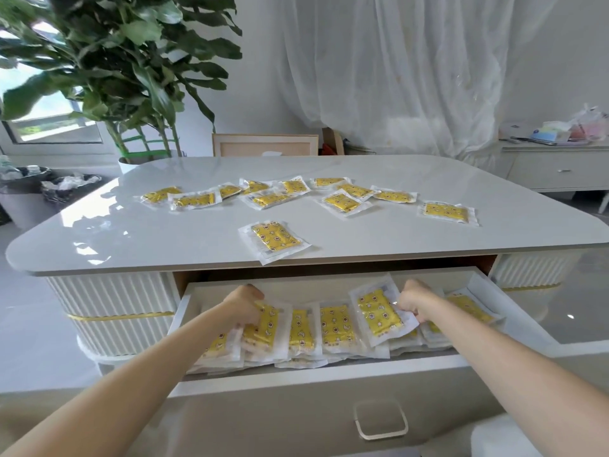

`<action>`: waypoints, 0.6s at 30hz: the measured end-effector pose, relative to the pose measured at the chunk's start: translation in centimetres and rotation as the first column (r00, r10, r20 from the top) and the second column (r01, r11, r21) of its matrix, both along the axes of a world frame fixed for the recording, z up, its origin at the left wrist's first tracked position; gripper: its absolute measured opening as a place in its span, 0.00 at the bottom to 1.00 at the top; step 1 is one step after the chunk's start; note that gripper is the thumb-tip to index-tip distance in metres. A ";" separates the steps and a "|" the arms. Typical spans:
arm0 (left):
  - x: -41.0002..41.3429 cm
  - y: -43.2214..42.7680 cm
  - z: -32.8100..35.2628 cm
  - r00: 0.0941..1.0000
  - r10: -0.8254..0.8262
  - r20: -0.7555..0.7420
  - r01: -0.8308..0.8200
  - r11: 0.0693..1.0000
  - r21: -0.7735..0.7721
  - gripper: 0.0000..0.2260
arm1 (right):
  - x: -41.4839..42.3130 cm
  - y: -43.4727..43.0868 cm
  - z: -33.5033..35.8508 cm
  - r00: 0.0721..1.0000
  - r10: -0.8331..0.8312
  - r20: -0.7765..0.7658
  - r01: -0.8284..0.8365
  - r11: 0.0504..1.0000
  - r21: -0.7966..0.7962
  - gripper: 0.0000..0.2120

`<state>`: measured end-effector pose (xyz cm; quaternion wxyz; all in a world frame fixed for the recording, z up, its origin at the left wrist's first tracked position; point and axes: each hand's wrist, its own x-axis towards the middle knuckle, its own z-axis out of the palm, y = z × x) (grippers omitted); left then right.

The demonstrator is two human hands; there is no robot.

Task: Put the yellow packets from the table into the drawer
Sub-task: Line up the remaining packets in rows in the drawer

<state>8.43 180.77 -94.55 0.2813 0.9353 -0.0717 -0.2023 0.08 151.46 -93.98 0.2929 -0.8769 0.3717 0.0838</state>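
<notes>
Several yellow packets in clear wrappers lie scattered on the white table [164, 232]; the nearest packet [275, 240] sits by the front edge. Below it the drawer [329, 374] stands pulled out, with several packets [336, 324] lined up inside. Both my hands are down in the drawer. My left hand [245, 305] grips a packet [263, 324] at the drawer's left side. My right hand [413, 301] pinches the edge of a tilted packet [379, 313] resting on the others.
A large potted plant [131, 77] stands behind the table's far left corner, with dark bins [29, 192] beside it. A chair back [265, 145] shows behind the table. A sideboard [557, 166] with clutter stands at the right. The drawer front carries a square handle [380, 420].
</notes>
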 end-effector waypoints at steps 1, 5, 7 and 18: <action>0.0 -0.2 -0.1 0.999 -0.027 0.034 0.025 0.998 0.063 0.26 | -0.2 0.3 0.2 1.000 0.029 -0.010 -0.030 0.998 -0.057 0.26; -1.1 -1.4 0.3 0.970 -0.204 0.135 0.160 0.946 0.282 0.28 | -1.1 1.6 0.6 0.947 0.305 -0.102 -0.317 0.831 -0.457 0.33; -1.8 -1.9 0.4 0.913 -0.400 0.085 0.347 0.868 0.355 0.30 | -1.1 1.9 0.5 0.857 0.466 -0.223 -0.515 0.737 -0.438 0.35; -2.8 -1.2 -1.1 0.698 -0.716 -0.009 0.565 0.542 0.622 0.42 | -1.1 2.7 -0.2 0.586 0.646 -0.489 -0.800 0.556 -0.224 0.49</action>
